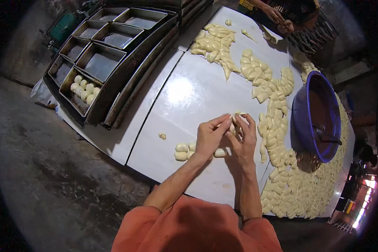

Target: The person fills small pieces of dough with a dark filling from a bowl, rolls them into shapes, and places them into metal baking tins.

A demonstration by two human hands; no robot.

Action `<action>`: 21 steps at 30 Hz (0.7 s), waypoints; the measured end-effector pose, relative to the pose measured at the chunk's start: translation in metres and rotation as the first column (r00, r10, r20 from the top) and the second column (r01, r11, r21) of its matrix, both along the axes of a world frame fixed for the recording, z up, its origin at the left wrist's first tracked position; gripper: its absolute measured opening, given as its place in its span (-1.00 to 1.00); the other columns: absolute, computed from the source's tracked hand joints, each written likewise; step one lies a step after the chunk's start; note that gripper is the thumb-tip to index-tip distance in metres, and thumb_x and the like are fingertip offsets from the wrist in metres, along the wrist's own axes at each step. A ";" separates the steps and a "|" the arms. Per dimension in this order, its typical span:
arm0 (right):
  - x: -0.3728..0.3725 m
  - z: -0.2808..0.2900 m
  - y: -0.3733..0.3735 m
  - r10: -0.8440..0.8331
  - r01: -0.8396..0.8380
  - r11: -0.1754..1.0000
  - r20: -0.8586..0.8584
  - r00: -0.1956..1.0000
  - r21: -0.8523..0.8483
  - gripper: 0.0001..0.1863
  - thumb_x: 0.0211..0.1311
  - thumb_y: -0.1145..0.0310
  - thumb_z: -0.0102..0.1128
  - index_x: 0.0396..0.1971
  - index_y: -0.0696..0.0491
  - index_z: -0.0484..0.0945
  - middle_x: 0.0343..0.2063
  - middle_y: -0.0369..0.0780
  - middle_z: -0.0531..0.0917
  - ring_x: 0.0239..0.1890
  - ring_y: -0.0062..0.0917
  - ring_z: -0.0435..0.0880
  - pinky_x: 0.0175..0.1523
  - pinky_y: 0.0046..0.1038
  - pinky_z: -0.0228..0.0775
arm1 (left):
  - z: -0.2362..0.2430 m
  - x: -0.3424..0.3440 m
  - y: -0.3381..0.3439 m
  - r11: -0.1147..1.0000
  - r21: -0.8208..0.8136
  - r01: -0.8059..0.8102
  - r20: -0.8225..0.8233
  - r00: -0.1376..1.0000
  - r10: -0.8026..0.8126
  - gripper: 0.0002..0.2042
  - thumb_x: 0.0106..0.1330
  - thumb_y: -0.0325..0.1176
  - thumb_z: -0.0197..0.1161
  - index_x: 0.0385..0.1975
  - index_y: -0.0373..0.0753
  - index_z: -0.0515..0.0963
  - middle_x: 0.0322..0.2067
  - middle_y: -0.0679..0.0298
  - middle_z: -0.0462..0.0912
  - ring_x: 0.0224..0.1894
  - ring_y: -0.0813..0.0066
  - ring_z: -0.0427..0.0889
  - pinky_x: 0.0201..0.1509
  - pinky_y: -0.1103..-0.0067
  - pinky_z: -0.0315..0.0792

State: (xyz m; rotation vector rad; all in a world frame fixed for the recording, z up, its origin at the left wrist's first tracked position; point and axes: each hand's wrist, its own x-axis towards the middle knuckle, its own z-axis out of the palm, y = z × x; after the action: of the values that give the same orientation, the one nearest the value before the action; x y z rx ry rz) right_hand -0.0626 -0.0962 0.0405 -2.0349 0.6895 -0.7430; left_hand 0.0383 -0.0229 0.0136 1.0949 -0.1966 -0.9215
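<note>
Above the white tabletop, my left hand and my right hand meet at the fingertips around a piece of pale dough. The fingers of both hands are closed on it, and part of it is hidden behind them. Below my left hand lie several smooth, rounded dough pieces in short rows, some of them covered by that hand and wrist. A small dough scrap sits apart to their left. Just right of my right hand runs a band of flattened, overlapping dough pieces.
A blue-purple basin of brown filling, with a dark-handled utensil in it, stands at right among more dough pieces. At left are joined metal baking tins, one holding dough balls. Another person's hands show at the far right.
</note>
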 end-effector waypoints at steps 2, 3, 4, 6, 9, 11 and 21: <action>0.002 -0.004 0.002 -0.072 0.070 0.996 0.040 0.997 0.054 -0.61 0.23 0.47 0.34 0.07 0.12 0.59 0.10 -0.07 0.47 0.09 -0.28 0.56 0.11 -0.33 0.52 | -0.002 -0.001 -0.002 0.999 -0.019 -0.034 0.042 0.999 0.035 -0.68 0.40 -0.35 0.31 0.06 -0.40 0.62 -0.13 0.14 0.75 -0.14 0.58 0.66 -0.05 0.66 0.56; 0.002 -0.006 -0.004 -0.079 0.081 0.990 0.018 0.997 -0.115 -0.72 0.26 0.48 0.30 -0.04 0.17 0.64 -0.01 -0.11 0.53 0.00 -0.38 0.57 0.00 -0.37 0.52 | 0.006 0.000 -0.002 0.999 0.033 -0.029 0.067 0.997 0.027 -0.68 0.40 -0.34 0.32 0.05 -0.39 0.63 -0.12 0.14 0.75 -0.13 0.56 0.67 -0.04 0.65 0.56; 0.002 -0.006 -0.009 -0.083 0.084 0.990 0.018 0.996 -0.112 -0.72 0.26 0.48 0.30 -0.04 0.17 0.64 -0.01 -0.11 0.53 0.00 -0.38 0.57 0.00 -0.37 0.52 | 0.011 0.000 -0.002 0.996 0.085 -0.025 0.091 0.996 0.018 -0.69 0.39 -0.34 0.33 0.04 -0.38 0.64 -0.11 0.14 0.75 -0.11 0.55 0.67 -0.02 0.65 0.56; 0.002 -0.003 -0.014 -0.060 0.058 0.998 0.066 0.996 0.027 -0.76 0.26 0.45 0.33 -0.10 0.17 0.64 -0.15 -0.21 0.58 -0.08 -0.49 0.55 -0.07 -0.43 0.48 | 0.012 0.001 -0.003 1.000 -0.001 0.000 0.005 1.000 0.000 -0.67 0.37 -0.34 0.35 0.03 -0.40 0.64 -0.17 0.16 0.75 -0.17 0.57 0.67 -0.07 0.64 0.56; 0.009 0.013 -0.003 -0.269 -0.008 0.619 0.222 0.937 0.785 -0.85 0.26 0.39 0.36 -0.25 0.12 0.62 -0.23 -0.26 0.62 -0.28 -0.67 0.56 -0.31 -0.59 0.46 | 0.028 0.011 -0.005 0.991 -0.020 0.132 -0.136 0.982 -0.134 -0.67 0.33 -0.35 0.38 0.01 -0.41 0.63 -0.30 0.25 0.72 -0.29 0.62 0.65 -0.21 0.68 0.54; 0.006 0.016 -0.004 -0.268 -0.026 0.576 0.219 0.938 0.817 -0.86 0.27 0.38 0.35 -0.26 0.11 0.62 -0.21 -0.25 0.62 -0.32 -0.69 0.55 -0.36 -0.61 0.45 | 0.036 0.023 -0.006 0.977 0.031 0.212 -0.138 0.969 -0.206 -0.68 0.33 -0.33 0.39 -0.01 -0.40 0.64 -0.30 0.26 0.73 -0.30 0.61 0.65 -0.22 0.69 0.54; -0.021 -0.012 -0.019 0.165 -0.198 0.956 0.160 0.973 0.218 -0.74 0.24 0.52 0.30 -0.06 0.11 0.66 -0.09 -0.23 0.57 -0.11 -0.49 0.50 0.02 -0.47 0.45 | 0.032 0.030 0.005 0.934 0.082 0.348 -0.138 0.932 -0.336 -0.69 0.31 -0.32 0.41 -0.03 -0.35 0.63 -0.27 0.26 0.71 -0.27 0.59 0.68 -0.15 0.66 0.61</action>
State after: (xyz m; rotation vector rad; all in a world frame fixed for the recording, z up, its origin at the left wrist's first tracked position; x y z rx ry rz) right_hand -0.0839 -0.1148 0.0286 -1.7853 0.4770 -0.6575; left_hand 0.0682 -0.0183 0.0456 1.1167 -0.2454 -1.3217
